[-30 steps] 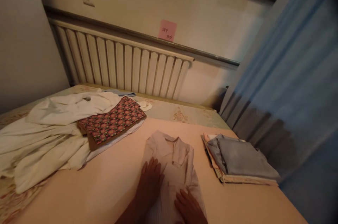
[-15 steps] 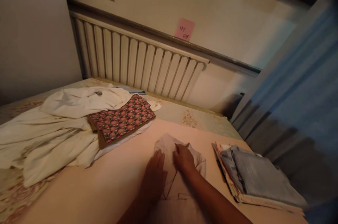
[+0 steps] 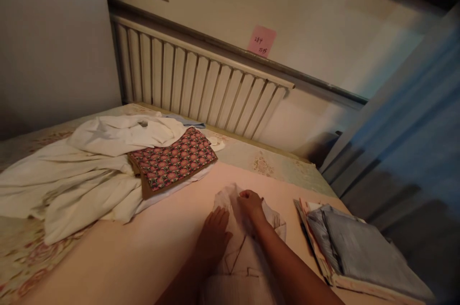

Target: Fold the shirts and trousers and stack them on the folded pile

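Observation:
A pale, folded garment [image 3: 241, 242], perhaps a shirt, lies in front of me on a pink sheet [image 3: 151, 242]. Thin dark lines show on its lower part. My left hand [image 3: 215, 230] rests flat on the garment's left side, fingers stretched out and thumb apart. Higher up, near its far end, my right hand [image 3: 251, 203] is closed in a pinch at the fabric. The cloth between those fingertips is mostly hidden. My forearms cover part of the near cloth.
At the left a heap of cream cloth [image 3: 93, 175] touches a folded red-patterned cloth [image 3: 176, 158]. A stack topped by a grey folded garment [image 3: 366, 247] stands at the right. Behind are a radiator [image 3: 201, 87] and a blue curtain [image 3: 406, 151].
The view has shifted slightly, so everything sits a little further right. My right hand has lifted slightly with its fingers pinched; my left hand stays flat on the garment.

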`<state>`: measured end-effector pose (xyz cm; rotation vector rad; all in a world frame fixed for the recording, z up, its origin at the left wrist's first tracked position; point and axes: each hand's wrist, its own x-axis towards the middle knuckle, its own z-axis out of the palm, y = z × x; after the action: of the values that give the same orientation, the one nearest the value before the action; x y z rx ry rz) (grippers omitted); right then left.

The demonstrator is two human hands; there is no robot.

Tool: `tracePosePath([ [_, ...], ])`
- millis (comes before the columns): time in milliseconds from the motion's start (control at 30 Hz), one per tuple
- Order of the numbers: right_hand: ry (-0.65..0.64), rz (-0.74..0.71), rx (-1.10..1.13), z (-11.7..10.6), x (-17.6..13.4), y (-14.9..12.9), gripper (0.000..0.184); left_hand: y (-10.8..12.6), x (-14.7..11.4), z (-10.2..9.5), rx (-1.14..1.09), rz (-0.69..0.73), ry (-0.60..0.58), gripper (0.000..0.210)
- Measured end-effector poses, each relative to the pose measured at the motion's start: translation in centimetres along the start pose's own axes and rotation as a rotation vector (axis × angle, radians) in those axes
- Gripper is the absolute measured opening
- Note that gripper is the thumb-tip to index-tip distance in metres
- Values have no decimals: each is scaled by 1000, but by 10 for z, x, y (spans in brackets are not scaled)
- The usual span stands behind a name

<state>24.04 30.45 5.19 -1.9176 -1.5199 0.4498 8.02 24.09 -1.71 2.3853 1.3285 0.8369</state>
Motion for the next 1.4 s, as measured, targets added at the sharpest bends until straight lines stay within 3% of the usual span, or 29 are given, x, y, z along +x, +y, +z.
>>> tracePosePath([
  [167,-98,46,113,22,-15,-26,19,20,9,-14,-452,-199,109,66],
  [300,-166,54,170,38,-30,-36,22,28,14,-24,-752,-354,92,52],
  [433,-255,19,218,34,-37,-35,24,22,16,-26,-760,-468,117,38],
  [533,-164,-69,174,18,-32,-27,24,17,16,-26,-760,-537,105,42],
  [667,65,-176,-142,-2,-15,-7,25,15,16,-22,-904,-591,70,40],
  [900,41,-360,-506,1,9,14,17,17,20,-22,-984,-698,44,10],
  [1100,-40,-425,-649,12,19,16,15,19,19,-29,-1074,-691,153,14],
  [1400,42,-367,-533,5,2,20,19,28,13,-20,-1341,-880,350,8],
])
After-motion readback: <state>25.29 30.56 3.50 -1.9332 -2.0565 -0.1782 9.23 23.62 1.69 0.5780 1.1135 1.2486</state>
